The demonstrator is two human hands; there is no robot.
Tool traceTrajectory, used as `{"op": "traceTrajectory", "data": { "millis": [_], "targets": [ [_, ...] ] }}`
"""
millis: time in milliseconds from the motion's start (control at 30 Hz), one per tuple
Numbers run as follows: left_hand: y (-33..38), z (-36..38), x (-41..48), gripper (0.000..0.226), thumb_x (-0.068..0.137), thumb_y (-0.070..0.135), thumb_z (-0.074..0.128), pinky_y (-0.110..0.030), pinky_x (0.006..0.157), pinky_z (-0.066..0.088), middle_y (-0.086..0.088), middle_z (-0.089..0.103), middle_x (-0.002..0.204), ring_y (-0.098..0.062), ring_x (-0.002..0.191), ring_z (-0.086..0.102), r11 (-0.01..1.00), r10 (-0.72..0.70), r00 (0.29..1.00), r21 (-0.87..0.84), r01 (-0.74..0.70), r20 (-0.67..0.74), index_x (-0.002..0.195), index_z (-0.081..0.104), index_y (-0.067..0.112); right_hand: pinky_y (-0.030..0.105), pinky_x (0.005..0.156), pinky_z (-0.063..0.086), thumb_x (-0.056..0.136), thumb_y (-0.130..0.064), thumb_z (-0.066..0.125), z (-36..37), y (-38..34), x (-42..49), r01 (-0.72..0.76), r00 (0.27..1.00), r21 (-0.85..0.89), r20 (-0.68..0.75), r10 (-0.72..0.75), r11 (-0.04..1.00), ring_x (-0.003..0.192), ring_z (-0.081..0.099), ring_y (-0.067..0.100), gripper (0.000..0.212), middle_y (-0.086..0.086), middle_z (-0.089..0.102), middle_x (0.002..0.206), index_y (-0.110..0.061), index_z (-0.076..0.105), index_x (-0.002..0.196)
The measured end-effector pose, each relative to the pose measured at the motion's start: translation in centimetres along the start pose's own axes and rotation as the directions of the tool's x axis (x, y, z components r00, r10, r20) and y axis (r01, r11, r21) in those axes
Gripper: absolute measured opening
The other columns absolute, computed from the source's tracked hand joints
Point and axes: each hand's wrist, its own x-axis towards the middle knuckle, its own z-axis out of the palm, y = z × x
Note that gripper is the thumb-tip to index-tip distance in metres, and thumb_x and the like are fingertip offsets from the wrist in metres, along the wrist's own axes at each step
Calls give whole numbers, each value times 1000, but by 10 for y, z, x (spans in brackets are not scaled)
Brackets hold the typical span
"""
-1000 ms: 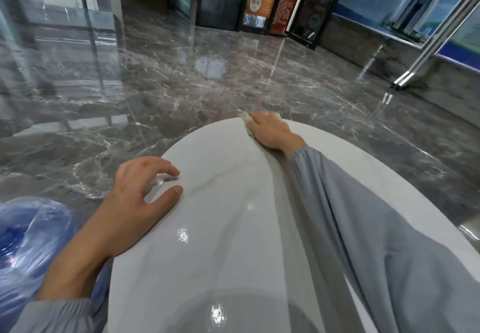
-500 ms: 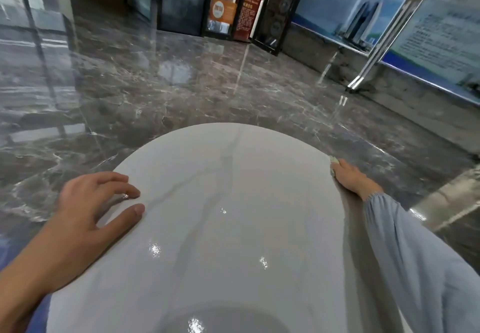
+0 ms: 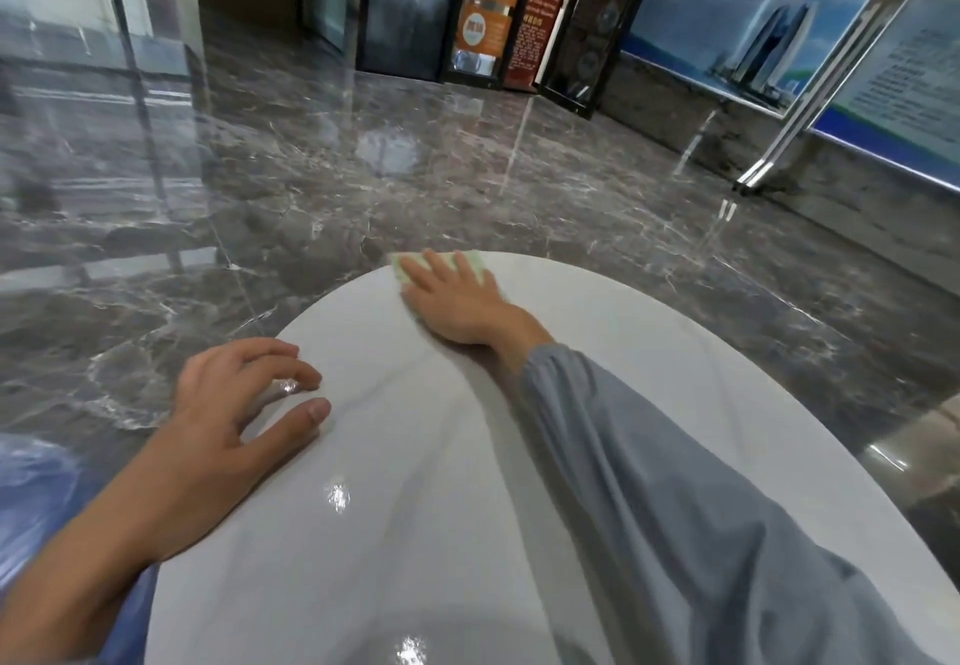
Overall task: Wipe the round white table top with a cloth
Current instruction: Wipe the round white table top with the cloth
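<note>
Observation: the pale green cloth (image 3: 476,262) is lying at the 12 o'clock rim of the round white table top (image 3: 415,498), with the person standing at 6 o'clock. Its long axis is running 9 to 3 o'clock, along the rim, and its far edge is sitting right at the rim; whether it is overhanging cannot be told.

Hands: the right hand (image 3: 454,303) is pressing flat on the cloth, fingers straight and spread, arm reaching fully across the top. The left hand (image 3: 228,404) is resting on the rim at about 9 o'clock, fingers loosely arched, thumb on the surface, gripping nothing. The 2 hands are well apart.

Finding: only the right hand is on the cloth. From the cloth, nearly the whole top is lying toward 6 o'clock, so the coming stroke is judged to be calling for a pull back toward the body or a sweep round the rim.

Risk: pushing further toward 12 o'clock is likely to carry the cloth off the edge.
</note>
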Motion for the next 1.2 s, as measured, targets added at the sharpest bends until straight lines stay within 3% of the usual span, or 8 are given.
{"op": "traceTrajectory", "data": {
  "millis": [133, 233, 367, 500, 733, 833, 1000, 1200],
  "targets": [
    [-2, 1, -5, 42, 89, 77, 48, -8, 112, 15, 20, 54, 135, -18, 139, 43, 999, -24, 1000, 23, 24, 20, 116, 62, 49, 58, 124, -9, 107, -58, 15, 19, -60, -23, 184, 983, -22, 27, -184, 983, 160, -12, 25, 56, -12, -4, 174, -50, 7, 162],
    [-2, -3, -5, 48, 89, 82, 44, -11, 113, 13, 19, 51, 136, -18, 141, 40, 998, -34, 998, 46, 31, 54, 120, 61, 50, 55, 124, -4, 108, -58, 16, 9, -30, -41, 127, 992, 45, 5, -128, 991, 160, -8, 22, 57, -13, -1, 174, -48, 8, 163],
    [-7, -5, 1, 53, 88, 87, 36, -31, 119, 16, 10, 44, 143, -20, 147, 31, 989, -33, 993, 150, 16, 113, 120, 60, 53, 57, 124, 1, 107, -58, 18, -1, 81, -81, -191, 980, 109, -31, 195, 976, 161, -3, 24, 57, -13, 1, 174, -47, 10, 163],
    [-6, -4, -2, 55, 87, 87, 35, -36, 120, 17, 13, 41, 142, -22, 148, 29, 987, -55, 991, 159, 36, 122, 123, 59, 53, 62, 123, 6, 102, -60, 16, -3, 230, -158, -553, 820, 152, -71, 567, 819, 160, 2, 28, 60, -13, 6, 173, -49, 12, 161],
    [-3, -2, 3, 63, 91, 85, 31, -35, 120, 15, 12, 44, 137, -19, 147, 30, 984, -10, 992, 179, -13, 125, 127, 61, 44, 61, 125, -3, 105, -56, 17, -9, 285, -218, -779, 612, 182, 14, 790, 600, 160, -7, 34, 61, -10, -4, 175, -46, 6, 163],
    [-6, 0, 3, 66, 90, 86, 31, -35, 120, 16, 12, 40, 144, -21, 149, 27, 985, -46, 990, 170, 23, 133, 136, 54, 45, 62, 124, -9, 104, -55, 15, -9, 229, -172, -668, 732, 193, 0, 681, 719, 159, -11, 35, 60, -10, -7, 174, -47, 5, 163],
    [-3, -1, 0, 66, 93, 80, 31, -35, 122, 15, 15, 32, 149, -17, 149, 24, 994, -108, 989, 44, 104, 102, 150, 34, 47, 63, 122, -12, 106, -58, 13, 16, 52, -108, -209, 977, 129, -8, 212, 969, 159, -17, 31, 59, -12, -9, 174, -49, 2, 163],
    [3, -4, 0, 41, 95, 82, 24, -38, 124, 21, 10, 36, 146, -13, 143, 31, 992, -125, 987, 34, 123, 104, 134, 30, 68, 57, 123, -13, 108, -58, 16, 54, -80, -159, 199, 980, 51, 8, -200, 979, 159, -18, 24, 55, -13, -7, 174, -52, 5, 162]
  ]
}}
